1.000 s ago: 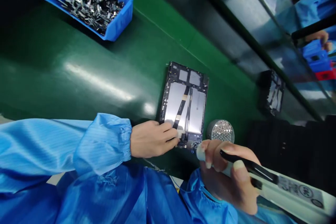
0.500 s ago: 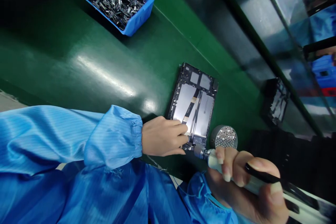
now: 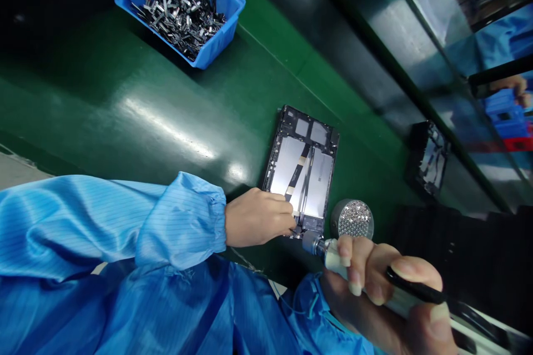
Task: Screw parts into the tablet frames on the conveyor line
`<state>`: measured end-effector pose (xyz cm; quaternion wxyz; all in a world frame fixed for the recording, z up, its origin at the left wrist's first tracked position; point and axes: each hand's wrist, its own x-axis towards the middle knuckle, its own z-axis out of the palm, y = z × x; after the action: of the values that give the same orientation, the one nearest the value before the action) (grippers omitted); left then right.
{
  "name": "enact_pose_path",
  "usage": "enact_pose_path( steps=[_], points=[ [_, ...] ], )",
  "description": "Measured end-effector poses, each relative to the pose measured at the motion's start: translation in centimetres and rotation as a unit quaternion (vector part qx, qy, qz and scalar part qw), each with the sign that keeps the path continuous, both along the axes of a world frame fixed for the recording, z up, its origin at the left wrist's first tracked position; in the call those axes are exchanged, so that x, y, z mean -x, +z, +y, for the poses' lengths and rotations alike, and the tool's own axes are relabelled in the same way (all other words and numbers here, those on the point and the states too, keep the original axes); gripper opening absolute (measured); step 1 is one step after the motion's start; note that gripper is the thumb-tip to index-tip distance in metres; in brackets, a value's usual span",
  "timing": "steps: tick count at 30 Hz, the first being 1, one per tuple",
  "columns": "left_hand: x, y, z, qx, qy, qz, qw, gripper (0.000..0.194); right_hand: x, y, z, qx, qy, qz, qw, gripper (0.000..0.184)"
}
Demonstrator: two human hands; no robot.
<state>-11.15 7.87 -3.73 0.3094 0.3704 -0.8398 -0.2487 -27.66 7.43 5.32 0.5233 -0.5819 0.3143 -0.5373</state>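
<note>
An opened tablet back [image 3: 303,169], dark frame with silver plates and a flat ribbon cable, lies on the green belt [image 3: 125,105]. My left hand [image 3: 258,217] rests at its near corner, fingers pinched together on a small part I cannot make out. My right hand [image 3: 383,294] is wrapped round a white electric screwdriver [image 3: 333,252], thumb on its black lever; the metal tip points at the tablet's near edge beside my left fingertips.
A round silver dish of small screws [image 3: 353,218] stands just right of the tablet. A blue bin of metal parts [image 3: 179,3] sits at the far left. A second opened device [image 3: 428,158] lies farther right. Another person's hand [image 3: 510,86] shows at far right.
The view swung a little. My left fingers curled tighter at the tablet's near corner, and the screwdriver tip stays close beside them.
</note>
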Motion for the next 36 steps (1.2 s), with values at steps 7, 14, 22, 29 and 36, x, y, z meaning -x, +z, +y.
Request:
enact_pose_path(
  steps=[7, 14, 22, 29, 36],
  points=[
    [0.0, -0.3, 0.0, 0.016, 0.007, 0.018, 1.000, 0.020, -0.1, 0.2, 0.1, -0.003, -0.007, -0.001, 1.000, 0.019],
    [0.1, -0.4, 0.1, 0.036, 0.010, 0.003, 0.999, 0.023, 0.1, 0.0, 0.2, -0.016, -0.002, -0.006, 1.000, 0.020],
    [-0.5, 0.0, 0.4, 0.098, -0.005, -0.082, 0.992, 0.031, 1.2, -1.1, 0.1, -0.008, -0.056, 0.041, 0.998, 0.019],
    [-0.4, -0.5, 0.8, 0.136, -0.018, -0.091, 0.986, 0.020, 1.0, -1.4, 0.1, -0.025, -0.061, 0.051, 0.997, 0.017],
    [-0.4, -0.6, 0.8, 0.151, -0.014, -0.085, 0.985, 0.023, 1.0, -1.1, 0.0, -0.022, -0.031, 0.065, 0.997, 0.017]
  ],
)
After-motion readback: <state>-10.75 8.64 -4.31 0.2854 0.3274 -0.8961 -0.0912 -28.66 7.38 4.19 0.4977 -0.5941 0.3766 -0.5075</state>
